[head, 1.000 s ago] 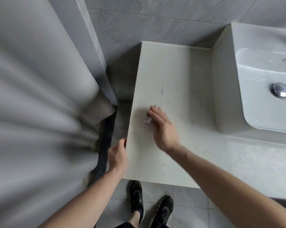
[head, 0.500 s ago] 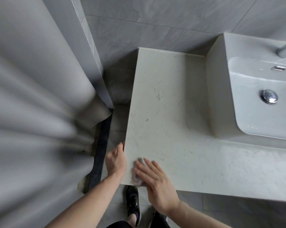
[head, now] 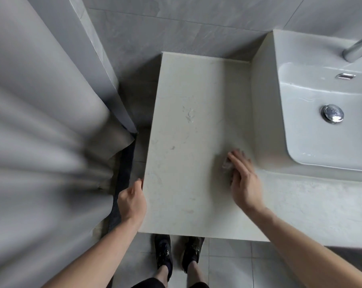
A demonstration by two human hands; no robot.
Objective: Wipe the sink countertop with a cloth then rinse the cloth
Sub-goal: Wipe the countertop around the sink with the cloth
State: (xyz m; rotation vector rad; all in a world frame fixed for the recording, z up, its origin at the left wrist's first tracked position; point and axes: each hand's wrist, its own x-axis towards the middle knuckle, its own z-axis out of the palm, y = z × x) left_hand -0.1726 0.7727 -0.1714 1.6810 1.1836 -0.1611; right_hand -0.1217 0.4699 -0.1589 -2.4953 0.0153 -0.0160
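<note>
Right hand (head: pixel 243 181), flat on cloth (head: pixel 226 164), has swept rightward toward sink (head: pixel 265 121); left hand (head: pixel 132 201) still grips countertop (head: pixel 186 142) edge.

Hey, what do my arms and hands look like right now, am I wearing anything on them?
Both forearms are bare, with no sleeves in view. The left hand and right hand wear no gloves, and no watch, ring or bracelet shows on the wrists or fingers.

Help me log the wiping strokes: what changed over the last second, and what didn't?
The right hand, pressing the cloth flat, swept from mid-countertop back to the front left corner, then across right, close to the basin. Nothing was let go. The left hand stayed on the countertop's left edge.
</note>
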